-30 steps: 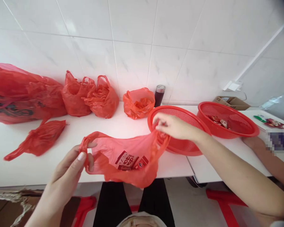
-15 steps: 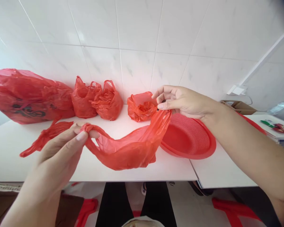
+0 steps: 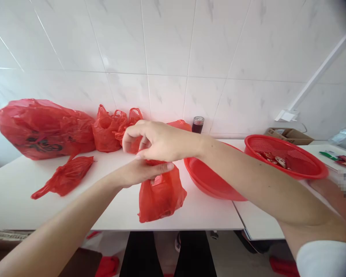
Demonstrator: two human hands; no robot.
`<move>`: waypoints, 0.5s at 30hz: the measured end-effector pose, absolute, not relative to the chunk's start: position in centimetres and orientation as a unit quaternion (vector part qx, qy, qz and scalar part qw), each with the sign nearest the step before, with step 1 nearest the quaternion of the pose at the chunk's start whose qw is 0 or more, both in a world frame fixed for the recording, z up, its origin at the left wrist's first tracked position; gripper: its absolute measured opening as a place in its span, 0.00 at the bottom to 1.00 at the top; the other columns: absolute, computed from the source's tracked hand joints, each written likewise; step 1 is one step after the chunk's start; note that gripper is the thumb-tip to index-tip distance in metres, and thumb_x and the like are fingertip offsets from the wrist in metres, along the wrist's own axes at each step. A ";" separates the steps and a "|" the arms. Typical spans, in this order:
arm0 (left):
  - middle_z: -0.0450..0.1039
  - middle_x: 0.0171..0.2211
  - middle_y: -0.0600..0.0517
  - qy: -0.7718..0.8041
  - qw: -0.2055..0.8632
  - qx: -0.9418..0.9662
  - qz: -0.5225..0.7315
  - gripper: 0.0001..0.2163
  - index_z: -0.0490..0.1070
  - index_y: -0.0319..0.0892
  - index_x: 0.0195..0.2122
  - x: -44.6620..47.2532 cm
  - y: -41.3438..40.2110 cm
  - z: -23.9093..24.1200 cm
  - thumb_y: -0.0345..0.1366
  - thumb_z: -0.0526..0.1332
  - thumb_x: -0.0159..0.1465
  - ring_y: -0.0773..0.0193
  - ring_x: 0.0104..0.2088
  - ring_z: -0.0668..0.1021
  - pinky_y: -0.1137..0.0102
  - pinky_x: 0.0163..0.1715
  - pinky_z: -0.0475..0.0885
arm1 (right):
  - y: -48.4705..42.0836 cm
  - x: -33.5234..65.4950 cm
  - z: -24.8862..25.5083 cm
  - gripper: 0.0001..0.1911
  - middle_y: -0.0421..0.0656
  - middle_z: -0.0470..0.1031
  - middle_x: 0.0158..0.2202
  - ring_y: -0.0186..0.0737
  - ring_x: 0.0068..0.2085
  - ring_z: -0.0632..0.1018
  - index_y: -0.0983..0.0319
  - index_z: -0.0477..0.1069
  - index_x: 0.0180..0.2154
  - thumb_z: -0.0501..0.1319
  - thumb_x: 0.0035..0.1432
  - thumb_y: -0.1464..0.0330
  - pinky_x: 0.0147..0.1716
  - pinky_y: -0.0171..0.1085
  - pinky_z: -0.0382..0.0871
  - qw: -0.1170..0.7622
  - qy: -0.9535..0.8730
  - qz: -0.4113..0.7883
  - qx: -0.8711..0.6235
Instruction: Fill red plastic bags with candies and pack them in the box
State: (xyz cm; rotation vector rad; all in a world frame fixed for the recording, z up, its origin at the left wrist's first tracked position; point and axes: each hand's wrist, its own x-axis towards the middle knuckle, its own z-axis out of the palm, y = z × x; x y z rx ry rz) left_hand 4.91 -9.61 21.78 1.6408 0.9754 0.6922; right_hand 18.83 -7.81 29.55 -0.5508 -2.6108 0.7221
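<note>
A small red plastic bag hangs above the white table, bunched at the top, with contents I cannot make out. My left hand is closed around its handles, thumb pointing right. Crossing just above it, my right hand is curled with thumb and fingertips pinched at the bag's top; the exact grip is partly hidden. Another knotted red bag lies on the table to the left. Below my right forearm sits a red mesh basket, partly covered by the arm.
Along the tiled wall stand a large red bag, smaller red bags and a dark jar. A second red basket holding small items is at the right, beside another person's arm. Behind it is a cardboard box.
My hands have come together and crossed, the right moving left over the left. The bag, stretched between them before, now hangs below. A second basket has come into sight at the right.
</note>
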 end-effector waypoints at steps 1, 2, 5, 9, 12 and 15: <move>0.52 0.15 0.60 0.410 0.538 0.670 0.307 0.11 0.70 0.42 0.27 4.9 -9.5 21.8 0.44 0.61 0.61 0.70 0.16 0.59 0.72 0.17 0.57 | -7.7 18.7 29.1 0.06 0.39 0.70 0.45 0.35 0.43 0.74 0.59 0.69 0.35 0.59 0.55 0.75 0.38 0.34 0.71 0.227 -0.920 0.257 -0.189; 0.47 0.15 0.62 0.410 0.552 0.650 0.324 0.12 0.69 0.43 0.28 4.7 -9.3 21.8 0.45 0.59 0.63 0.72 0.16 0.54 0.72 0.17 0.54 | -7.4 18.9 28.5 0.06 0.39 0.69 0.45 0.34 0.44 0.73 0.59 0.68 0.36 0.58 0.56 0.74 0.40 0.34 0.70 0.269 -0.909 0.258 -0.189; 0.39 0.17 0.63 0.416 0.594 0.594 0.348 0.15 0.66 0.42 0.28 3.5 -8.8 21.4 0.47 0.54 0.66 0.73 0.17 0.47 0.74 0.17 0.51 | -5.8 20.4 26.0 0.10 0.40 0.69 0.46 0.33 0.44 0.72 0.59 0.67 0.41 0.55 0.56 0.75 0.42 0.36 0.70 0.324 -0.877 0.279 -0.218; 0.43 0.16 0.62 0.417 0.614 0.579 0.337 0.17 0.65 0.42 0.26 2.3 -8.0 20.5 0.48 0.55 0.66 0.73 0.16 0.52 0.74 0.19 0.59 | -4.7 21.5 22.1 0.10 0.38 0.71 0.38 0.32 0.36 0.73 0.59 0.65 0.38 0.56 0.54 0.77 0.36 0.36 0.70 0.328 -0.851 0.321 -0.256; 0.61 0.18 0.57 0.396 0.617 0.569 0.373 0.14 0.68 0.41 0.32 2.0 -7.7 20.2 0.45 0.52 0.67 0.70 0.18 0.62 0.71 0.24 0.66 | -6.5 21.2 20.7 0.05 0.37 0.70 0.33 0.31 0.34 0.72 0.59 0.62 0.34 0.55 0.57 0.75 0.35 0.36 0.70 0.434 -0.807 0.295 -0.270; 0.71 0.26 0.52 0.370 0.606 0.578 0.403 0.12 0.71 0.40 0.34 1.3 -7.5 20.5 0.41 0.53 0.67 0.68 0.23 0.69 0.71 0.29 0.68 | -9.5 20.9 20.6 0.05 0.38 0.70 0.35 0.32 0.36 0.73 0.59 0.63 0.36 0.55 0.58 0.74 0.39 0.36 0.70 0.465 -0.821 0.253 -0.215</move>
